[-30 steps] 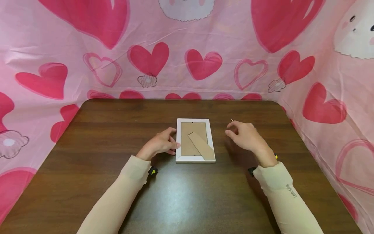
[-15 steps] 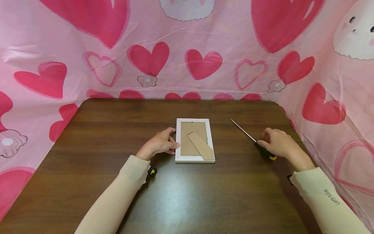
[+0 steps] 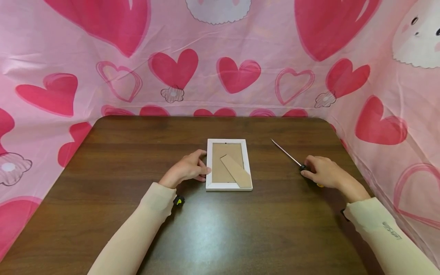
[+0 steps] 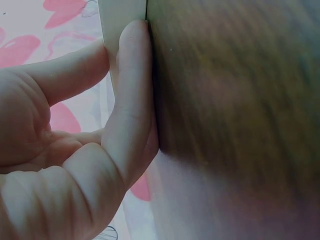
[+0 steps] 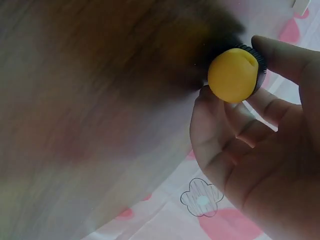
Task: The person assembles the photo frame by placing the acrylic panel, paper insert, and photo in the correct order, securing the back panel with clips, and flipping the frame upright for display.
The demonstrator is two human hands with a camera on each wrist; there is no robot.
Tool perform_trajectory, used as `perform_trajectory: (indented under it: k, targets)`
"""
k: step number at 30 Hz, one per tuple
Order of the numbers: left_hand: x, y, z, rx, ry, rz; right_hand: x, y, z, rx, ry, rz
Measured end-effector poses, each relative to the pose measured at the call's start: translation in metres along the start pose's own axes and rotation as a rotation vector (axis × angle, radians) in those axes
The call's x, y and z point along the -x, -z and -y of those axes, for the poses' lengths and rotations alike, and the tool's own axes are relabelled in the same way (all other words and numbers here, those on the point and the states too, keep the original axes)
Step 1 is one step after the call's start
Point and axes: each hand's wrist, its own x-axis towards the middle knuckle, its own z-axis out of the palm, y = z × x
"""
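A white picture frame (image 3: 229,186) lies back side up on the table, its brown backing board (image 3: 220,170) and slanted stand leg (image 3: 235,170) showing. My left hand (image 3: 187,166) holds the frame's left side, with the thumb on the rim and fingers along the outer edge; the left wrist view shows thumb and index finger at that edge (image 4: 120,12). On the right, my right hand (image 3: 324,171) grips a screwdriver (image 3: 286,152) by its black handle, the metal shaft pointing away to the left. The handle's yellow end (image 5: 233,75) shows between thumb and fingers in the right wrist view.
A dark brown wooden table (image 3: 213,236) fills the space below both hands. Pink cloth (image 3: 206,76) printed with hearts hangs behind it and along both sides, close to the table edges.
My right hand has drawn back to the right from over the shaft to the handle, uncovering the screwdriver, and its fingers now hold the handle. My left hand and the picture frame stay put.
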Motion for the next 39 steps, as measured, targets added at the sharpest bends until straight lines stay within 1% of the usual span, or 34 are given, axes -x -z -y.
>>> perform_trajectory:
  k: [3,9,12,16,19,22,27,32,39]
  targets:
    - [-0.001,-0.001,0.001,0.005,0.000,0.002,-0.001,-0.001,0.000,-0.021,0.006,0.009]
    - [-0.001,0.000,-0.001,0.010,-0.006,0.005,-0.003,0.000,0.000,-0.057,-0.002,-0.003]
    - [-0.001,0.001,-0.001,0.009,-0.006,0.009,-0.005,0.003,0.004,-0.120,-0.006,0.003]
    - [-0.001,0.002,0.000,0.007,-0.011,0.014,-0.009,0.011,0.013,-0.232,-0.014,-0.004]
    - [-0.002,0.003,0.002,0.010,-0.014,0.019,-0.016,0.017,0.022,-0.267,-0.014,-0.017]
    - [-0.002,0.004,0.003,0.015,-0.015,0.026,-0.025,0.020,0.035,-0.247,-0.007,-0.025]
    - [0.000,0.004,0.002,0.020,-0.025,0.040,-0.043,0.023,0.054,-0.151,0.028,-0.038]
    - [0.001,0.003,0.000,0.006,-0.032,0.046,-0.061,0.025,0.069,-0.065,0.079,-0.042]
    - [0.002,0.002,0.000,0.005,-0.046,0.039,-0.083,0.022,0.080,-0.068,0.086,0.016]
